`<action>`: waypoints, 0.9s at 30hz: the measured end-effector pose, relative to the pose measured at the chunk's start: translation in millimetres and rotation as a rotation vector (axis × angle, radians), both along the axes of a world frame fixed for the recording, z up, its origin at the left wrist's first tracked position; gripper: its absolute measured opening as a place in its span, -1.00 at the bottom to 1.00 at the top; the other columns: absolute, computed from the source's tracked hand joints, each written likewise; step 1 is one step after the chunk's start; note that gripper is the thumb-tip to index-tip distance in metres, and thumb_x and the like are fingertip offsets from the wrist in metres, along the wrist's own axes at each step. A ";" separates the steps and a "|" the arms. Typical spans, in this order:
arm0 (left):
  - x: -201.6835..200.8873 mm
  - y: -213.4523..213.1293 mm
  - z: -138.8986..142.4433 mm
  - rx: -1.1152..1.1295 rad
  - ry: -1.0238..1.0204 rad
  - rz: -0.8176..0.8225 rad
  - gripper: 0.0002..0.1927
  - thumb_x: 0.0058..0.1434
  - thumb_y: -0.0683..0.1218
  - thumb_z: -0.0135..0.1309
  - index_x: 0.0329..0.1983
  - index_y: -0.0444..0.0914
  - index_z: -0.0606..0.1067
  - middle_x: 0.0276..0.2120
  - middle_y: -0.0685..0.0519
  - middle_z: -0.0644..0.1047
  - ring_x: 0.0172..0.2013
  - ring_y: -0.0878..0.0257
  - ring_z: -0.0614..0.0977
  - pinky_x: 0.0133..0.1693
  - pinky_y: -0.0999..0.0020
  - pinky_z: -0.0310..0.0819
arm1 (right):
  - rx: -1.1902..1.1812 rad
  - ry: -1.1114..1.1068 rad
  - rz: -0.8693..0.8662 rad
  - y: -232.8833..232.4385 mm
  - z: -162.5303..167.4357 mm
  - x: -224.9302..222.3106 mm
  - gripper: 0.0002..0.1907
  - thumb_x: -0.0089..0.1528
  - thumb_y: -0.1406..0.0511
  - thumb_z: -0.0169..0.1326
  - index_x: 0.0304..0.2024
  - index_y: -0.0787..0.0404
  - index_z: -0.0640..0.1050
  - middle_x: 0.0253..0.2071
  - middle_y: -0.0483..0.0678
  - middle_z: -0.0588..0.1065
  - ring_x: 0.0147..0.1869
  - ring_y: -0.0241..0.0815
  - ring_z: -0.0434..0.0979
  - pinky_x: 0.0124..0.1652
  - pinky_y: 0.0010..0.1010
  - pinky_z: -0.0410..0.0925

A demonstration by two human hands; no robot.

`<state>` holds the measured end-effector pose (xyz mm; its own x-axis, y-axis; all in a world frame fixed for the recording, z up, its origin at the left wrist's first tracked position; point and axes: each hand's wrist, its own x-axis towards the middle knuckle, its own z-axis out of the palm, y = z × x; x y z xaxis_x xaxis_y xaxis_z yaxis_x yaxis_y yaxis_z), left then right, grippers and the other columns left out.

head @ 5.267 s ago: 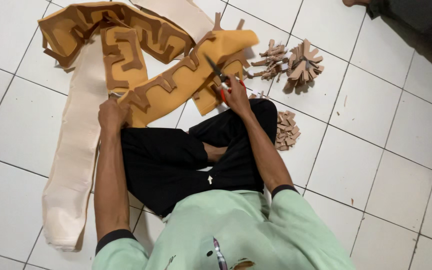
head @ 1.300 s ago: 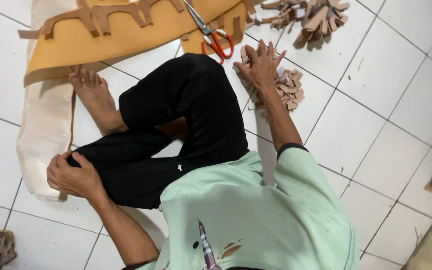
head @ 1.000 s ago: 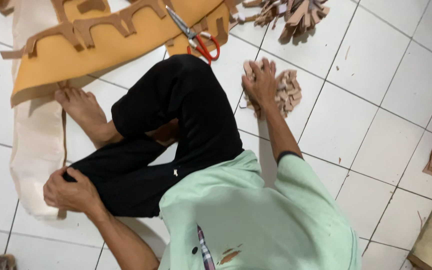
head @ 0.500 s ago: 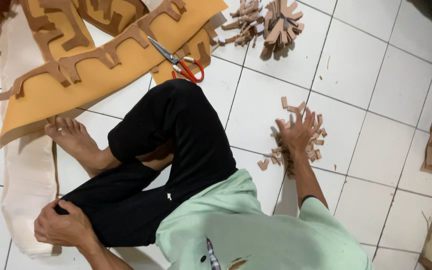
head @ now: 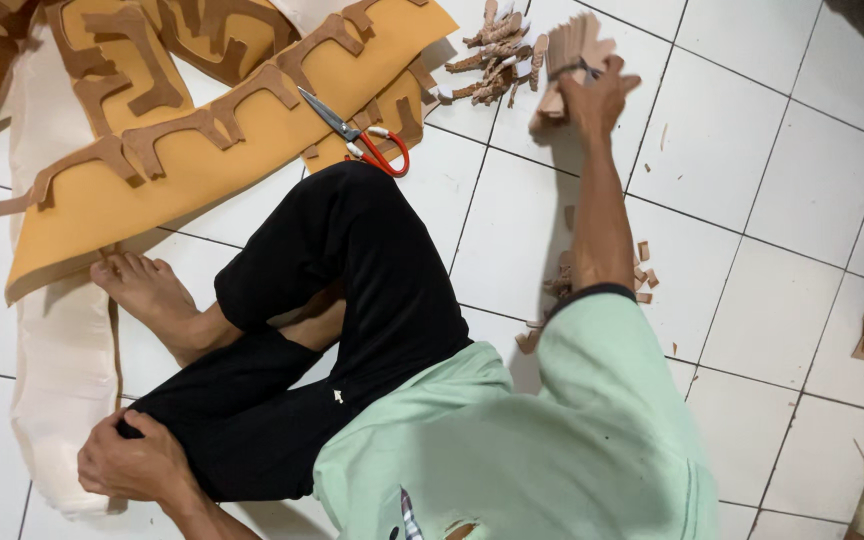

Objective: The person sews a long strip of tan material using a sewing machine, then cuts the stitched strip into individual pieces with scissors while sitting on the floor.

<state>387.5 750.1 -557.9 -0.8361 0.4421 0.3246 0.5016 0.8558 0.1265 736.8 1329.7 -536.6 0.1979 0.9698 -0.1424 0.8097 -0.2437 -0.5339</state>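
White tiled floor [head: 782, 150] all around, grey grout lines running across. Spread over its upper left, a large tan foam sheet [head: 202, 170] with brown cut-out shapes, lying on a paler cream sheet [head: 57, 350]. Red-handled scissors [head: 362, 135] resting on the tan sheet's edge, just above a bent knee. Farther right, right hand [head: 592, 95] stretched out, fingers closed around a bundle of brown cut pieces [head: 567, 60], beside a loose pile [head: 492, 60]. Left hand [head: 132, 462] curled loosely on the black trouser leg, low left.
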 end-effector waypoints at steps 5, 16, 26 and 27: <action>-6.1 -14.8 -21.5 -0.021 0.034 -0.024 -0.89 0.24 -0.17 0.05 -0.22 -0.24 0.57 -0.09 0.03 0.62 0.10 0.02 0.52 0.30 0.02 0.22 | -0.029 0.035 -0.176 -56.8 -31.8 94.3 -0.12 0.01 0.21 0.45 0.29 0.20 0.32 0.26 0.19 0.23 0.17 0.13 0.52 0.06 -0.11 0.49; -22.5 -46.8 -63.1 -0.050 0.024 -0.044 -0.90 0.26 -0.16 0.05 -0.22 -0.22 0.57 -0.07 0.05 0.63 0.06 0.05 0.50 0.27 0.07 0.23 | -0.132 -0.703 -0.413 -161.8 -64.9 283.2 0.23 0.05 -0.05 0.45 0.42 0.33 -0.03 0.46 0.55 -0.33 0.38 0.73 0.01 0.10 0.65 0.07; -8.4 -19.5 -23.8 -0.062 0.038 -0.009 -0.91 0.23 -0.16 0.05 -0.23 -0.20 0.55 -0.12 0.08 0.58 0.04 0.09 0.50 0.30 0.11 0.23 | 0.080 -0.239 0.462 8.3 -20.4 -55.9 0.18 0.00 -0.40 0.27 0.49 -0.12 0.17 0.55 0.25 -0.07 0.60 0.35 -0.15 0.29 0.58 -0.18; -7.0 -14.4 -19.1 -0.066 0.044 -0.002 -0.91 0.23 -0.16 0.05 -0.24 -0.20 0.55 -0.12 0.08 0.58 0.04 0.09 0.50 0.30 0.12 0.23 | 0.076 -0.266 0.488 13.9 -14.8 -81.4 0.15 -0.02 -0.40 0.26 0.46 -0.15 0.21 0.54 0.24 -0.04 0.57 0.36 -0.14 0.28 0.58 -0.18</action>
